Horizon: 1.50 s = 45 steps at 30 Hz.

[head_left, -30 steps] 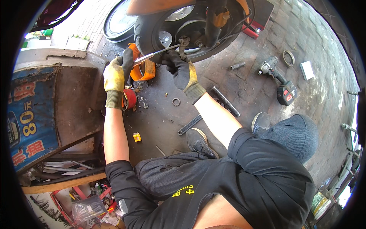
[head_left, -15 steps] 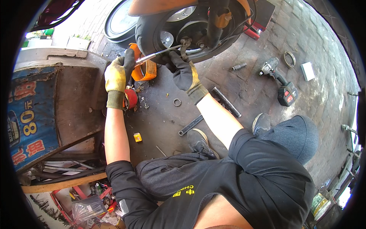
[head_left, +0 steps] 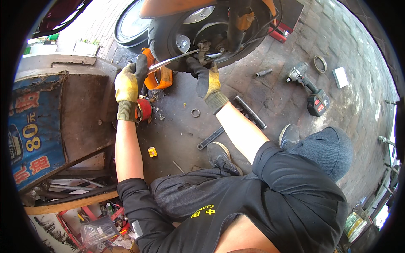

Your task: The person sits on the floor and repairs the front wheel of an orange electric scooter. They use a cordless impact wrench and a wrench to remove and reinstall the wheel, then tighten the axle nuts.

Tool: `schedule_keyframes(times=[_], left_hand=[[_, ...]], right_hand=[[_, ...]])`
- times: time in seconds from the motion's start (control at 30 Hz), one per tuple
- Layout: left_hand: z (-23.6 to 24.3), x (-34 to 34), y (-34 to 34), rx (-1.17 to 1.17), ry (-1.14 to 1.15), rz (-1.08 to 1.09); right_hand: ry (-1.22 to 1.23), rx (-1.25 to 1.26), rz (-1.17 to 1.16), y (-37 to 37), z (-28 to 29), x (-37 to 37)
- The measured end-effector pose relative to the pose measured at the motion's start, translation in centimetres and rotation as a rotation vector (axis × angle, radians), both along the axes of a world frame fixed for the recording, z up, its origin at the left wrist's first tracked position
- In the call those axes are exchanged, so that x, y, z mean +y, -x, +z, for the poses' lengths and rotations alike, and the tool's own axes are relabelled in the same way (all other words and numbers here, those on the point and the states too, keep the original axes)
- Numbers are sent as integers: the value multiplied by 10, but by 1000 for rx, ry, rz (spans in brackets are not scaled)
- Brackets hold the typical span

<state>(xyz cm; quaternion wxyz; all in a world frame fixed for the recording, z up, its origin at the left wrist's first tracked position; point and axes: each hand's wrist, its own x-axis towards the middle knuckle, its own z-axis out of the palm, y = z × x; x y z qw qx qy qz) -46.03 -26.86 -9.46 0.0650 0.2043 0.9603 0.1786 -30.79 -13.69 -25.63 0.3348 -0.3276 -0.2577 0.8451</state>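
In a yellow and dark work glove, my left hand (head_left: 130, 82) is closed around the handle of a screwdriver (head_left: 175, 57). Its thin metal shaft slants up to the right, its far end touching a small metal lever (head_left: 204, 46) beside the wheel hub. My right hand (head_left: 205, 80), gloved alike, has its fingers curled just under the shaft's end, against the lower part of the lever; what they pinch is hidden. The black-tyred wheel (head_left: 162, 42) hangs under an orange fender (head_left: 173, 7). Behind the left hand's tool sits an orange plastic piece (head_left: 162, 80).
On the paved floor lie a cordless impact wrench (head_left: 310, 88), a metal ring (head_left: 320, 64), a white box (head_left: 340, 79), a socket (head_left: 264, 72), a T-shaped bar (head_left: 251, 113) and a small yellow box (head_left: 152, 152). A metal cabinet with a blue sign (head_left: 38, 126) stands at the left.
Both hands have shifted slightly, the left one a little leftward with the screwdriver. My right hand has turned and its fingers sit a bit further left under the lever.
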Motion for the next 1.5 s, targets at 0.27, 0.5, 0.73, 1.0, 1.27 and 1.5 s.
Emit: schedule_keyframes(times=[0.27, 0.5, 0.73, 1.0, 1.27, 1.5], left_hand=[[-9, -4, 7, -37, -59, -20], [3, 1, -6, -9, -95, -26], [-12, -7, 8, -37, -140, -34], [-5, -5, 3, -37, -71, -26], [-1, -2, -1, -37, -101, -13], [0, -1, -2, -43, -68, -25]], right_hand=[[142, 171, 126, -12, 4, 2], [39, 218, 206, -13, 9, 3], [14, 120, 93, -6, 4, 0], [22, 150, 46, -2, 4, -7], [120, 284, 47, -2, 13, -3], [210, 309, 38, -1, 20, -2]])
